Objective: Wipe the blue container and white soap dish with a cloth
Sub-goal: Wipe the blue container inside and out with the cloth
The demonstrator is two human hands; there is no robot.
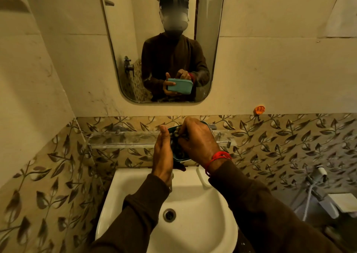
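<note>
- Left hand (162,152) cups the container (176,157) from the side, steadying it over the sink (193,204).
- Right hand (199,140) pinches the cloth (177,137), apparently scrubbing inside.

Left hand (162,154) cupped upright, right hand (199,140) curled fingers-down, wrists close, sleeved arms raised

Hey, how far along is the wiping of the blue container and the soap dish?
Nothing looks finished yet. In hand: the left hand holds the blue container over the sink while the right hand presses a dark cloth inside it. Left: the white soap dish, which I cannot see here.
</note>
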